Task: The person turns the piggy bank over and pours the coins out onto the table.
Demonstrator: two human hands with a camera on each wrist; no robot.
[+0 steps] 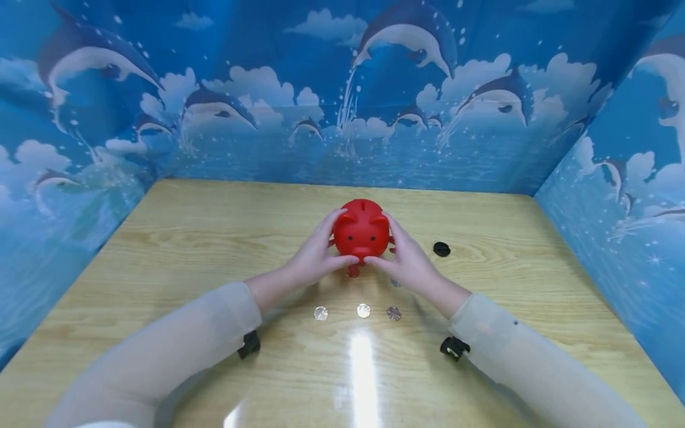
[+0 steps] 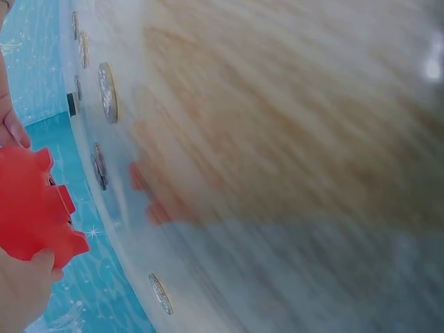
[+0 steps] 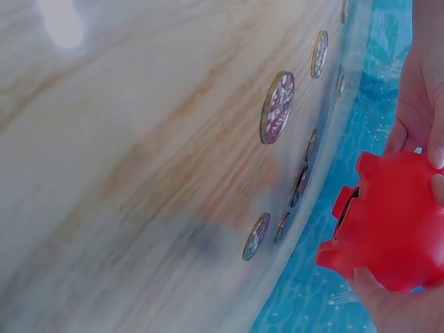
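Note:
A red piggy bank (image 1: 361, 235) is held between both hands near the middle of the table, its face toward me and its coin slot on top. My left hand (image 1: 320, 252) grips its left side, thumb under the snout. On the other side my right hand (image 1: 405, 258) grips it the same way, the two thumbs almost meeting. Both wrist views show the bank (image 3: 399, 218) raised off the tabletop, with a dark opening on its underside in the right wrist view. Below it lie several coins, among them a silvery coin (image 1: 363, 310) and a darker coin (image 1: 393, 313).
A round black plug (image 1: 441, 249) lies on the table to the right of the bank. The wood-grain tabletop (image 1: 214, 238) is glossy. Blue dolphin-print curtains (image 1: 278, 89) enclose its back and sides. Each sleeve carries a black wrist device (image 1: 249, 344) underneath.

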